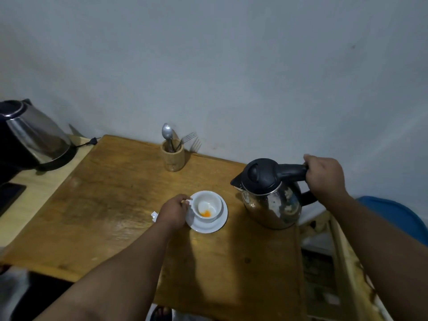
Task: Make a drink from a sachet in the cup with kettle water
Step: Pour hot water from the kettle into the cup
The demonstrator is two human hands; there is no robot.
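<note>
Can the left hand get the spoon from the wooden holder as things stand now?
Probably not at once: the left hand grips the cup handle. The path to the spoon looks free.

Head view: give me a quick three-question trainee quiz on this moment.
1. True or false: the cup stands on a saucer.
2. Which hand grips the kettle handle? A) left B) right
3. What colour is the powder in the cup?

Key: 1 true. 2 B, the right hand; the left hand holds the cup's handle. 3 orange.
</note>
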